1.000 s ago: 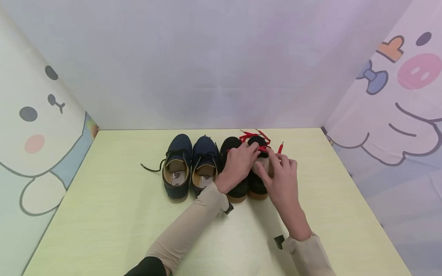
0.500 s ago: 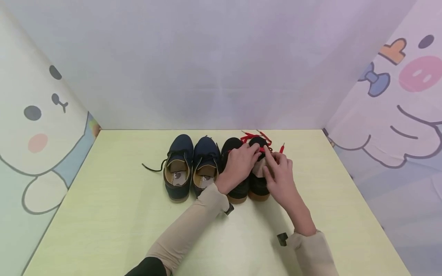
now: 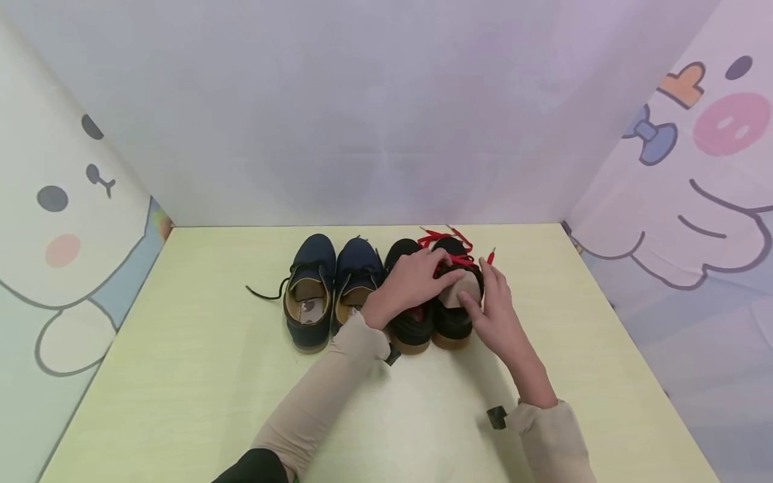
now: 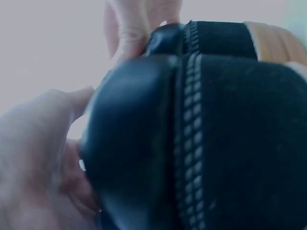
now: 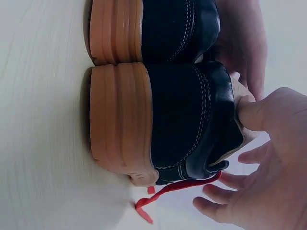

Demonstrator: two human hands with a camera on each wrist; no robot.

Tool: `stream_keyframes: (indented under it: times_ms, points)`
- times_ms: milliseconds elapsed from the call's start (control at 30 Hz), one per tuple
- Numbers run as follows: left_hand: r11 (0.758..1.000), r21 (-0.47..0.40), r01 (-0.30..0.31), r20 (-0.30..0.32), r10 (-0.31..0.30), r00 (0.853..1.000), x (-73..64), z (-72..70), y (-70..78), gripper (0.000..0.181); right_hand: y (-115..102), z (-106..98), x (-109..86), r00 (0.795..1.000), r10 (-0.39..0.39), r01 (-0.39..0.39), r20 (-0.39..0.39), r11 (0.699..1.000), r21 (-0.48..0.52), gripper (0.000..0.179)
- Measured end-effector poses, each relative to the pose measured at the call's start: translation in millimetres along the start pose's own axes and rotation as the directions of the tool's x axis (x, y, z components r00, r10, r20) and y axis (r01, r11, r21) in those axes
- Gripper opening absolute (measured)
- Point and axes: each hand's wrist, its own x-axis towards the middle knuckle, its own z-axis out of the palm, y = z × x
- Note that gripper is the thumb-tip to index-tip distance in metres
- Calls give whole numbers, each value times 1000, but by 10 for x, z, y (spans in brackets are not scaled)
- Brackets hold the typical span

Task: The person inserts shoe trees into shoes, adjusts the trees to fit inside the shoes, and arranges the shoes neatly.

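Observation:
In the head view, a black shoe with red laces stands at the right end of a row, its beige tongue pulled up. My left hand reaches over the neighbouring black shoe and grips the tongue area, fingers bent by the laces and thumb at the tongue's upper edge. My right hand holds its other side. In the right wrist view, its thumb presses the tongue and its fingers curl near the shoe's side. In the left wrist view, the dark heels hide part of both hands.
Two navy shoes stand to the left, one with a loose dark lace on the pale table. A plain backdrop rises behind the table, with cartoon-printed panels at both sides. Red lace ends lie behind the black shoes.
My hands have moved apart: the left slid slightly left and down from the laces, its thumb spreading over the tongue; the right index finger shifted to the shoe's right side. More laces and tongue show.

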Motion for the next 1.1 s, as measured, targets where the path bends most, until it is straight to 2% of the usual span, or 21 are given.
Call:
stream_keyframes:
  times_ms: [133,267,567,733,900,1100]
  points:
    - [1000,-11,-26,113,27,993,-17,-76,-41,58,11,5,26,999,10,-11,38,1000,7,75]
    - [999,-2,-45,171,45,984,-18,-101,-50,61,7,-8,39,999,6,-5,39,1000,-8,72]
    - [998,13,-62,167,59,984,-21,-91,-56,57,21,-10,74,1000,-7,8,24,999,-32,65]
    - [997,22,-68,188,63,980,-24,-98,-66,61,21,-18,93,1000,-2,2,9,1000,-26,62]
    - [998,24,-66,212,59,975,-31,-110,-79,64,21,-17,118,1000,13,-13,4,1000,-16,62]
    - [997,38,-64,207,55,977,-26,-97,-73,63,-13,-18,159,999,51,-51,7,998,-32,64]
